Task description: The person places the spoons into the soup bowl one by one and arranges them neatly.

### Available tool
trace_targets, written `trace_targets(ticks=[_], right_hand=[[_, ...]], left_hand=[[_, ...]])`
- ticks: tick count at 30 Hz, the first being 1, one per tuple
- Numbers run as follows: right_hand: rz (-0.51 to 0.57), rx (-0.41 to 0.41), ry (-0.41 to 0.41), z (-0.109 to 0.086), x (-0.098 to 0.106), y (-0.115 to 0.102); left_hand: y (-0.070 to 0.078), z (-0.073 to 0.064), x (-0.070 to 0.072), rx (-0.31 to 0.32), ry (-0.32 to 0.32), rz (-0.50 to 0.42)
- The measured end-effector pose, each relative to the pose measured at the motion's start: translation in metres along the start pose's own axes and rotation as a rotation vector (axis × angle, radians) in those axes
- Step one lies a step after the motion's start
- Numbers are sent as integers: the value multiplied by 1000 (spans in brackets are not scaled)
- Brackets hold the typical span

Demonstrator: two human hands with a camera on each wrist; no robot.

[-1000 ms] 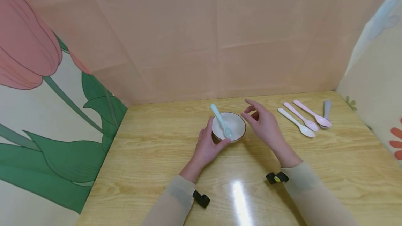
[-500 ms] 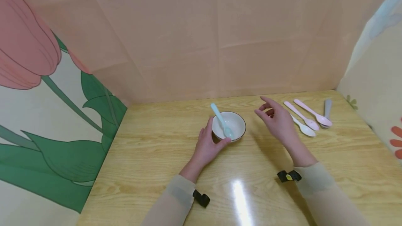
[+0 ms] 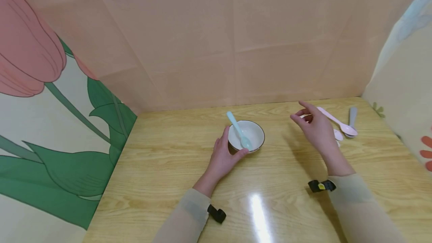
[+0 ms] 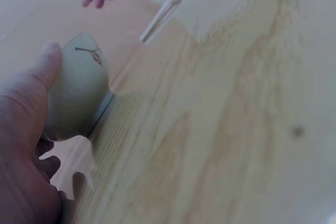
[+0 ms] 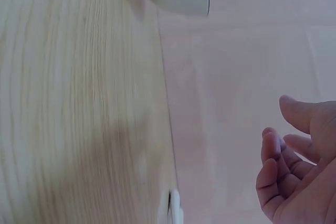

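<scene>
In the head view, the left hand grips a round white ceramic bowl, pale-blue plastic spoon inside; the right hand hovers by pastel plastic spoons, probably a reach. Left wrist: bowl clasped, on wood-grain table. Right wrist: fingers loosely curled, empty; pickup would need lowering, then pinching.
</scene>
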State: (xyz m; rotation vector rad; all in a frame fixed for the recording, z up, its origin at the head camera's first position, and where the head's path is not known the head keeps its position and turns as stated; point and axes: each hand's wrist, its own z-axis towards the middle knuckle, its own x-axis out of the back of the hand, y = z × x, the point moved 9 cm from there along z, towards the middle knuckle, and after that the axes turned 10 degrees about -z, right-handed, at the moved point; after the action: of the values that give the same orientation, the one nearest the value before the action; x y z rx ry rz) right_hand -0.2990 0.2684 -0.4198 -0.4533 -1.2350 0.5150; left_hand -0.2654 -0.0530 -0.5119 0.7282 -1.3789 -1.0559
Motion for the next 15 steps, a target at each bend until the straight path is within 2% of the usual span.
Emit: trace_targets(ticks=[7,15], right_hand=[[-41,-14,-1,0,10,22],[-107,-25,-13,2,16,48]], left_hand=[[1,-1,0,26,-2,0],[0,-1,1,24,-6,-2]])
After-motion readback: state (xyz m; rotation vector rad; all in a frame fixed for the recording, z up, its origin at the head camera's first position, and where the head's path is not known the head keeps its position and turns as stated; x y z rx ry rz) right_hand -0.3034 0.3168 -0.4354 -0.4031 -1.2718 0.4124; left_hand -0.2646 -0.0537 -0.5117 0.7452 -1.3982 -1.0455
